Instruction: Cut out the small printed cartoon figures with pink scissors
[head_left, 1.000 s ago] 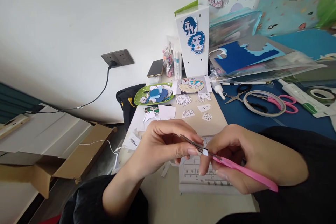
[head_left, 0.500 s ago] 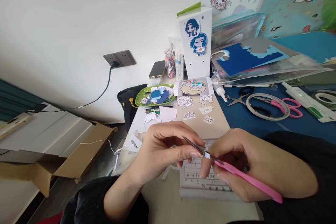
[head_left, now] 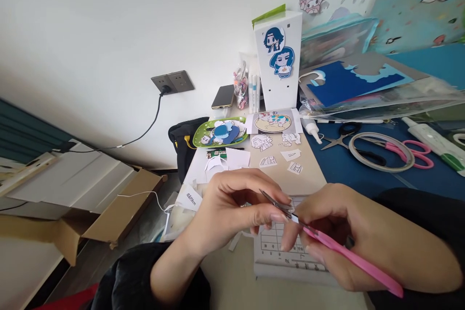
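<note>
My right hand (head_left: 363, 242) is closed around small pink-handled scissors (head_left: 337, 252), whose thin metal blades (head_left: 278, 202) point left and up. My left hand (head_left: 232, 208) pinches a tiny white paper scrap (head_left: 293, 218) right at the blades, thumb and fingers pressed together. Both hands hover above a printed gridded sheet (head_left: 286, 252) on the beige desk mat (head_left: 308, 179). Several small cut-out paper drawings (head_left: 269, 161) lie farther back on the mat.
A green plate (head_left: 220, 132) with blue cut-outs, a white box with character stickers (head_left: 279, 65), a glue bottle (head_left: 312, 129), black scissors, pink scissors (head_left: 410, 152) and a tape ring (head_left: 381, 151) lie behind. Cardboard boxes (head_left: 90, 213) stand on the left, below a wall socket (head_left: 172, 82).
The view has drifted slightly, so everything sits a bit lower and to the right. Both hands keep the same grip on the scissors and the scrap.
</note>
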{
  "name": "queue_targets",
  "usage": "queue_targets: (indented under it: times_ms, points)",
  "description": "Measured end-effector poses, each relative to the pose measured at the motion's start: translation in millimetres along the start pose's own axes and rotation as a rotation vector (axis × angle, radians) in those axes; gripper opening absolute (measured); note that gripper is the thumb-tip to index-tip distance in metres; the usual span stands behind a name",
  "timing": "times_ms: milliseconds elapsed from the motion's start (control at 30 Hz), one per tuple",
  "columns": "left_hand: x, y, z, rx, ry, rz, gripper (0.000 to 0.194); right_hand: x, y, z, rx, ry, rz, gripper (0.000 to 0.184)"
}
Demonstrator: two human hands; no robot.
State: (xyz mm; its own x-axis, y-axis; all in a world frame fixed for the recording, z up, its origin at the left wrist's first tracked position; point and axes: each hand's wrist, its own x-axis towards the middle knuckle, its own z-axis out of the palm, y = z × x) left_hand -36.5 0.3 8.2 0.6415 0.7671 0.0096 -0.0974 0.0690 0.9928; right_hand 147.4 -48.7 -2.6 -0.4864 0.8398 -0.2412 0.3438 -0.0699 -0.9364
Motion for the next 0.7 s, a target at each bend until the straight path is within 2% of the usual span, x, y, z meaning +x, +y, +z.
queue_targets:
  times_ms: [233,700]
  points:
    - [-0.5,-4.7,-3.0,-0.011,-0.039,0.051,0.023,-0.7,2.0,0.6,-0.058,0.003,0.023,0.022]
    - [-0.4,-4.8,-3.0,-0.01,-0.042,0.043,0.024,-0.1,3.1,0.8,-0.063,0.013,0.061,0.019]
